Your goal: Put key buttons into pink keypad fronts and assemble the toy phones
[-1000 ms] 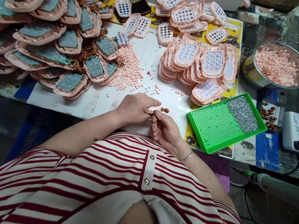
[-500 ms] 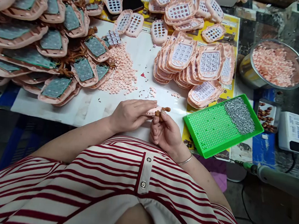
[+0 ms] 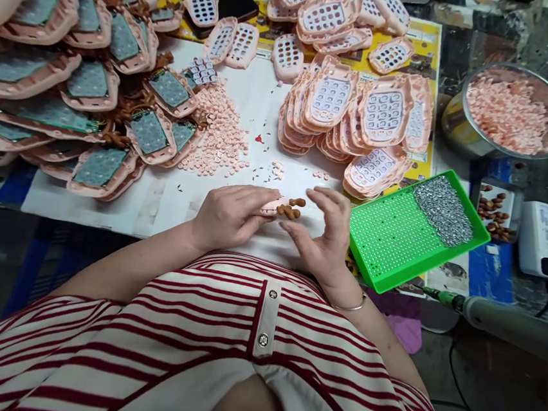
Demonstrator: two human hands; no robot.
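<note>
My left hand (image 3: 232, 214) is closed around a pink plastic toy casing (image 3: 272, 207), mostly hidden under the fingers. Two brown twisted pieces (image 3: 289, 211) stick out of the casing's right end. Just to the right, my right hand (image 3: 324, 233) is apart from the casing, thumb and fingers spread with nothing between them. Beyond the hands lies a heap of small pink plastic bits (image 3: 217, 135). Stacked pink shells with white keypads (image 3: 332, 95) stand behind my right hand.
Pink casings with green circuit boards (image 3: 101, 166) are piled at left. On the right are a green perforated tray (image 3: 381, 242) with silver screws (image 3: 443, 209), a metal bowl of pink parts (image 3: 505, 115), a box of brown pieces (image 3: 494, 210) and a power screwdriver (image 3: 496, 314).
My right hand has let go of the brown piece at the casing's end, moved right and opened. My left hand keeps its hold on the casing, shifted slightly left.
</note>
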